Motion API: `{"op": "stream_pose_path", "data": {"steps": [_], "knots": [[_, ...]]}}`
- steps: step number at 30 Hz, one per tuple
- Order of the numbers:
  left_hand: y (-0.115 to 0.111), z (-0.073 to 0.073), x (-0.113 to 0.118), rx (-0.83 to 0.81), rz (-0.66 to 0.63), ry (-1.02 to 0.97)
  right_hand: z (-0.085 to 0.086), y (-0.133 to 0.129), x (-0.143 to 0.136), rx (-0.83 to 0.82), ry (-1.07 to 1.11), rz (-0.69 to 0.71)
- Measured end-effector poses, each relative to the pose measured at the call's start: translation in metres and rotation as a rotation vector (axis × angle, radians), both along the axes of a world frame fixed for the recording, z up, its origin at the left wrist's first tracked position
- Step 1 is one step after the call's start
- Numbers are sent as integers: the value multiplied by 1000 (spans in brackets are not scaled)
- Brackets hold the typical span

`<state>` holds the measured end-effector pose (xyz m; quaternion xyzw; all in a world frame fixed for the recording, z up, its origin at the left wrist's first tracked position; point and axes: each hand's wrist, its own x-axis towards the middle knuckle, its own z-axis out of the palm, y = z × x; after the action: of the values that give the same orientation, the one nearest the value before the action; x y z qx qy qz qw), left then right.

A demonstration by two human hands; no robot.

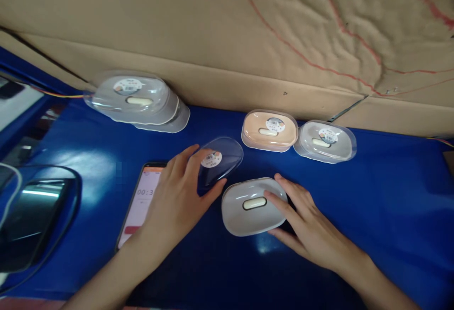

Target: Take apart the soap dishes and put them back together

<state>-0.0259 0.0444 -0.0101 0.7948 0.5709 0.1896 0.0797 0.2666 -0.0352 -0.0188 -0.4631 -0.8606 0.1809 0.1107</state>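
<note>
My left hand (184, 187) grips a clear plastic lid (223, 166) between thumb and fingers; a round label sticks to the lid. To the right, a grey oval box (236, 215), like a soap dish, lies on the blue table with a cream pill-shaped piece (254, 203) in its middle. My right hand (298, 218) closes around this box's right end, thumb at the near edge and fingers on the top and far edge. The lid is just off the box's upper left, apart from it.
A peach box (253, 133) and another grey box (308, 142), both lidded, stand along the cardboard wall (213, 83). Stacked lidded boxes (113, 104) sit back left. A phone (138, 206) showing a timer lies under my left forearm. A dark device (31, 220) with cables is at far left.
</note>
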Motion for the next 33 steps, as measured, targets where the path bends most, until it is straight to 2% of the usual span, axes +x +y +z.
{"op": "stream_pose_path", "data": {"steps": [3, 6, 9, 12, 18, 27, 33], "knots": [[-6, 12, 2, 48, -53, -138, 0, 0, 4, -45, 42, -44], [-19, 20, 8, 52, -241, -194, 2, 2, 13, -166, 155, -131], [-33, 16, 18, 53, -394, -161, 7, 5, 23, -238, 258, -203], [-40, 7, 25, 38, -464, -116, 13, 6, 27, -248, 221, -195], [-41, 1, 27, -19, -505, -79, 11, 7, 20, -183, 54, -122], [-41, -9, 24, -96, -515, -83, 6, 5, 16, -120, 48, -50], [-39, -8, 24, -53, -548, -34, 5, 5, 12, -61, -4, -17]]}}
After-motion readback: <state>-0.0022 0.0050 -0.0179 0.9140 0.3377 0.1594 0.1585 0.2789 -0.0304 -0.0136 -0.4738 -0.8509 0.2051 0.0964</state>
